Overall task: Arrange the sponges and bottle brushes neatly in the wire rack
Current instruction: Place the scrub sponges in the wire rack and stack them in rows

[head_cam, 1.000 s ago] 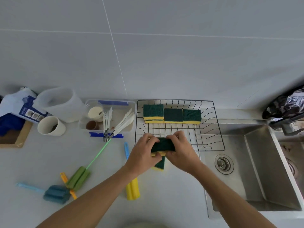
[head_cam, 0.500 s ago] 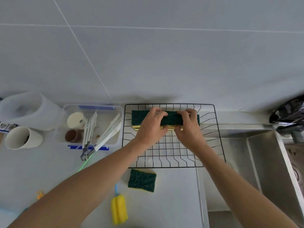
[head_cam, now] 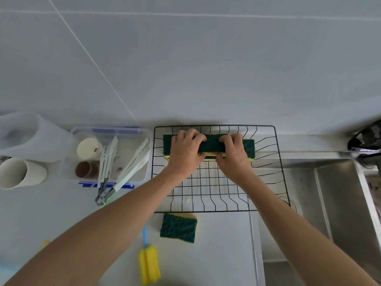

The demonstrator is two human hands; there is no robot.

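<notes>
A black wire rack (head_cam: 266,183) sits on the counter beside the sink. A row of green-and-yellow sponges (head_cam: 248,148) lines its back wall. Both hands hold one more sponge (head_cam: 211,145) on top of that row: my left hand (head_cam: 185,150) grips its left end, my right hand (head_cam: 234,154) its right end. Another green sponge (head_cam: 178,228) lies flat on the counter just in front of the rack. A yellow bottle brush (head_cam: 148,264) with a blue handle lies to its lower left.
A clear plastic tub (head_cam: 70,153) with tongs (head_cam: 107,172) and small cups stands left of the rack. A white cup (head_cam: 19,173) and a translucent jug (head_cam: 24,137) are further left. The steel sink (head_cam: 340,203) and faucet are to the right.
Both hands lifted a sponge from the counter in front of the rack and carried it to the back row. The other sponge stayed on the counter. The camera view shifted right.
</notes>
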